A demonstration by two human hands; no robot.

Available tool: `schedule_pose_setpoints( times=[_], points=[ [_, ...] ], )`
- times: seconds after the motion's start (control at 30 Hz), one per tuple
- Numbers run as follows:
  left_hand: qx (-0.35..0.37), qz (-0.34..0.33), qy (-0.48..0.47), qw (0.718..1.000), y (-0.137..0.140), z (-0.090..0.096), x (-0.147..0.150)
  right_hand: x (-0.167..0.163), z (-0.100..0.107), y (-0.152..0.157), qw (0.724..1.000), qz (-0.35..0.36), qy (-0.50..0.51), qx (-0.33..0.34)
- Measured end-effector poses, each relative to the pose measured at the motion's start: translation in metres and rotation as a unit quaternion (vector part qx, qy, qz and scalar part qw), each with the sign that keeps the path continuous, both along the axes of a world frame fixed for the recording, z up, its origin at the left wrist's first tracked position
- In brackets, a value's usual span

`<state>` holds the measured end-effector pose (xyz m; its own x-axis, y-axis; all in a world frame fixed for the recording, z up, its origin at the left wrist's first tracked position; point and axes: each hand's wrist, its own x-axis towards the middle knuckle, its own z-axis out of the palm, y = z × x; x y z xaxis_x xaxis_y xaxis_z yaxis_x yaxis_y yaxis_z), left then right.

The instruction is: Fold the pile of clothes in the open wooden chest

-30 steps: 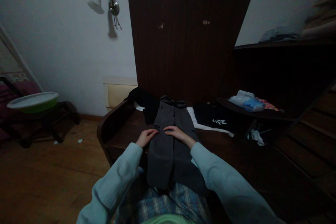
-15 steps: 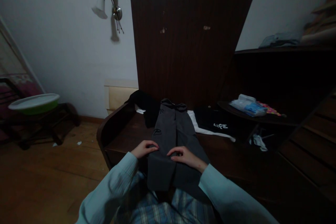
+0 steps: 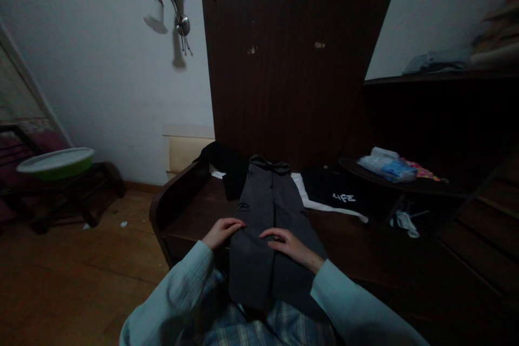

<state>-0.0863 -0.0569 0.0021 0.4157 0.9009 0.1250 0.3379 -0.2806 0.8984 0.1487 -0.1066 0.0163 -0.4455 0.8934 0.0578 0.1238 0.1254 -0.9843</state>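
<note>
Dark grey trousers (image 3: 259, 194) lie lengthwise on a dark wooden desk, waistband toward the back panel and the two legs hanging over the front edge toward my lap. Black printed marks show on one leg. My left hand (image 3: 222, 231) holds the outer edge of the left trouser leg, its fingers closed over the cloth. At that leg's inner side is my right hand (image 3: 290, 246), with bent fingers pinching the fabric; the fingertips are partly hidden. Both hands sit at about the same height on the leg.
Black clothing (image 3: 231, 165) lies left of the trousers. A black garment with white lettering (image 3: 324, 186) lies on white cloth to the right. Plastic packets (image 3: 387, 165) rest on a small shelf. A green basin (image 3: 60, 165) stands on a chair at left.
The view has shifted slightly, so everything sits a little lower and to the right. My hands stay at nearly the same place on the trouser leg.
</note>
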Motion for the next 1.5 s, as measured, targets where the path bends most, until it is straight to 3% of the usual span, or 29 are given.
schedule_pose_setpoints(
  times=[0.1, 0.27, 0.4, 0.47, 0.57, 0.7, 0.9, 1.1, 1.27, 1.37, 1.5],
  points=[
    [0.004, 0.014, -0.041, 0.999, 0.001, -0.003, 0.000, -0.003, -0.003, 0.002, 0.990, -0.035, 0.104, -0.091],
    [-0.046, 0.044, -0.113, 0.992, 0.007, -0.015, 0.000, -0.009, -0.011, 0.005, 0.926, -0.184, 0.253, -0.212],
    [-0.060, 0.051, -0.122, 0.989, 0.008, -0.017, 0.001, -0.017, -0.008, 0.007, 0.920, -0.087, 0.247, -0.291],
    [-0.066, 0.046, -0.122, 0.989, 0.007, -0.015, 0.001, -0.022, -0.003, 0.010, 0.927, -0.032, 0.235, -0.289],
    [-0.053, 0.057, -0.106, 0.991, 0.007, -0.011, 0.001, -0.030, 0.003, 0.016, 0.935, -0.006, 0.224, -0.276],
    [-0.032, 0.095, -0.107, 0.989, 0.009, -0.014, 0.001, -0.039, 0.000, 0.018, 0.911, -0.012, 0.241, -0.334],
    [-0.020, 0.123, -0.117, 0.985, 0.012, -0.020, 0.001, -0.045, -0.005, 0.014, 0.908, 0.050, 0.267, -0.318],
    [-0.036, 0.041, -0.125, 0.991, 0.004, -0.011, 0.001, -0.046, -0.009, 0.019, 0.874, 0.102, 0.301, -0.367],
    [-0.146, -0.046, -0.116, 0.981, -0.007, 0.000, -0.006, -0.045, -0.007, 0.015, 0.871, 0.081, 0.314, -0.370],
    [-0.163, -0.056, -0.127, 0.977, -0.009, 0.000, -0.010, -0.045, -0.006, 0.015, 0.867, 0.085, 0.323, -0.369],
    [-0.133, -0.041, -0.138, 0.981, -0.007, -0.008, -0.012, -0.049, -0.008, 0.018, 0.881, 0.085, 0.275, -0.376]
  ],
)
